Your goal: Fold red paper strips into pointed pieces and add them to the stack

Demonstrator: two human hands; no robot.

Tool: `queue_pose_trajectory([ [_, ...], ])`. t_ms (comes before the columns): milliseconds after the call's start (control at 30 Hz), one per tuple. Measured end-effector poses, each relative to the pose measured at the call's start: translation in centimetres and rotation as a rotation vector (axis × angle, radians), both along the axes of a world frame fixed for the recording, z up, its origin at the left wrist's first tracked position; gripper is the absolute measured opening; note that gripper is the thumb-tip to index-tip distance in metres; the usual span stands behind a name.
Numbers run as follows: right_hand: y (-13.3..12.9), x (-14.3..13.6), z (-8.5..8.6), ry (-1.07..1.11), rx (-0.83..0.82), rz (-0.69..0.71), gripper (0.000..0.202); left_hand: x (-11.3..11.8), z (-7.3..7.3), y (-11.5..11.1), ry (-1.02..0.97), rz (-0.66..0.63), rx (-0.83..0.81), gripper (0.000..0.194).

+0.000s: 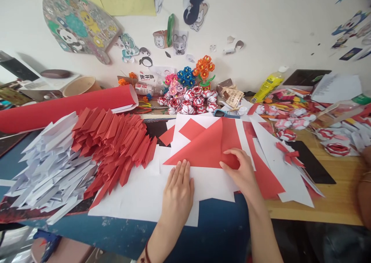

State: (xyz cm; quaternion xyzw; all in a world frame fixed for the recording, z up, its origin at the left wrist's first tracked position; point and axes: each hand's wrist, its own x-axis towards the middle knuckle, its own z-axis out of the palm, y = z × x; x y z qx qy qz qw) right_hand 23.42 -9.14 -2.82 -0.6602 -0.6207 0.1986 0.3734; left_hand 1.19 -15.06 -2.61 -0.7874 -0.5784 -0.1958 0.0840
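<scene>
A red sheet of paper (199,147) lies in front of me, with a diagonal fold making a triangular flap on its left. My left hand (179,189) is flat, its fingertips touching the flap's lower edge. At the sheet's lower right, my right hand (239,170) curls its thumb and fingers around the paper near the edge. White sheets (139,197) lie underneath. A smaller red piece (191,129) shows behind the flap. To the left are a heap of folded red paper pieces (116,139) and a heap of folded white ones (58,166).
Behind the heaps lies a large red paper roll (66,104). Red-and-white paper flowers (194,100) and a yellow bottle (268,84) stand along the wall. Red and white offcuts (266,174) spread rightward. Part of another person's arm (365,185) shows at the right edge.
</scene>
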Motion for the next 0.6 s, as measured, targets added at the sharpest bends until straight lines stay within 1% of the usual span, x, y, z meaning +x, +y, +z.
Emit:
queue_pose_trajectory([
  [233, 0.2, 0.3, -0.5, 0.009, 0.001, 0.027, 0.026, -2.8, 0.0, 0.3, -0.009, 0.076, 0.011, 0.043],
  [333, 0.3, 0.3, -0.6, 0.008, 0.007, 0.035, 0.027, -3.5, -0.1, 0.2, 0.011, 0.095, 0.034, 0.041],
  [433, 0.2, 0.3, -0.6, 0.0, 0.008, 0.037, 0.027, -3.7, -0.2, 0.1, 0.029, 0.106, 0.063, 0.04],
  [600, 0.2, 0.3, -0.6, -0.006, 0.002, 0.027, 0.028, -3.3, -0.3, -0.1, 0.014, 0.166, 0.084, 0.042],
])
